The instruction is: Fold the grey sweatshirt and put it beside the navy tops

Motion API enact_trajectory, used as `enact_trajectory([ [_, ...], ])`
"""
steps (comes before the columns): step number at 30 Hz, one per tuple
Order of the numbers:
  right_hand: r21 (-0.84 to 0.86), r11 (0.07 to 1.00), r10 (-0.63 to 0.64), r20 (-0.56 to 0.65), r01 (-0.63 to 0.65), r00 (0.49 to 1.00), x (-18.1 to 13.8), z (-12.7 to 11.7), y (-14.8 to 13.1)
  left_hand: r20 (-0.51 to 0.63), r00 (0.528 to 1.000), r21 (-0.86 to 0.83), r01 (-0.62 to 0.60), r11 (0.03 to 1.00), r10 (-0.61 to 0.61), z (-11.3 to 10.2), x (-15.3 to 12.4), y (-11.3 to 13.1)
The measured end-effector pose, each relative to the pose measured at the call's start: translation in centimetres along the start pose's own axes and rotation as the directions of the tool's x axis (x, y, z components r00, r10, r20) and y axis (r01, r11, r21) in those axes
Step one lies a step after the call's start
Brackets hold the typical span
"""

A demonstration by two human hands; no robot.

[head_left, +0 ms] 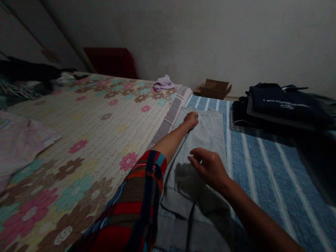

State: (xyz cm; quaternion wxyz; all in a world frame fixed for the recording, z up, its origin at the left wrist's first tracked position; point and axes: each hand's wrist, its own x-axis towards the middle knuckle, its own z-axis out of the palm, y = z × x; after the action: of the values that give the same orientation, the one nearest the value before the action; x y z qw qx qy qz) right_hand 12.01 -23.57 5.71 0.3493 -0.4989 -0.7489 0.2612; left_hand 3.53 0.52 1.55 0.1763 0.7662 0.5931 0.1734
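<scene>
A pair of light grey trousers (210, 129) lies lengthwise on the bed, with creases and overlapping layers at the near end. My left hand (191, 120) reaches to their far part, its fingers closed on the cloth near the top edge. Above the middle of the trousers hovers my right hand (210, 168). Its fingers are bent, a gap shows between thumb and forefinger, and it holds nothing. A dark shadow falls on the cloth beneath it.
Dark folded clothes (280, 105) are stacked at the right on the blue striped sheet (265, 168). A cardboard box (215, 89) stands by the wall. On the flowered cover (99, 126) lie a lilac cloth (163, 84) and a pale pink garment (21, 143).
</scene>
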Motion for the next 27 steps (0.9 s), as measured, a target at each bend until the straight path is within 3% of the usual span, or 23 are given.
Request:
enact_trajectory([
  [2,-0.162,0.987,-0.006,0.001,0.006,1.0,0.9,-1.1,2.1,-0.009,1.0,-0.006,0.009,1.0,-0.009,0.0,0.0,0.2],
  [5,-0.33,0.94,-0.054,0.102,0.085,0.993,1.6,-1.5,4.2,-0.007,1.0,-0.012,0.022,1.0,-0.022,0.0,0.2,0.6],
  [9,-0.381,0.903,-0.105,0.252,0.198,0.962,1.8,-0.9,4.9,0.008,1.0,-0.019,0.027,0.999,-0.027,-0.3,0.0,1.2],
  [13,-0.342,0.918,-0.098,0.291,0.199,0.952,1.9,-0.7,4.9,0.032,0.999,-0.025,0.026,0.999,-0.025,-1.7,-1.5,1.6],
  [19,-0.368,0.913,-0.086,0.246,0.175,0.966,3.7,-1.5,5.5,0.064,0.994,-0.043,0.093,0.995,-0.09,-4.8,-6.9,0.8],
  [27,-0.586,0.798,0.021,0.254,0.137,0.967,11.2,-1.7,6.7,0.18,0.963,-0.094,0.219,0.971,-0.2,-7.1,-16.9,-0.9],
])
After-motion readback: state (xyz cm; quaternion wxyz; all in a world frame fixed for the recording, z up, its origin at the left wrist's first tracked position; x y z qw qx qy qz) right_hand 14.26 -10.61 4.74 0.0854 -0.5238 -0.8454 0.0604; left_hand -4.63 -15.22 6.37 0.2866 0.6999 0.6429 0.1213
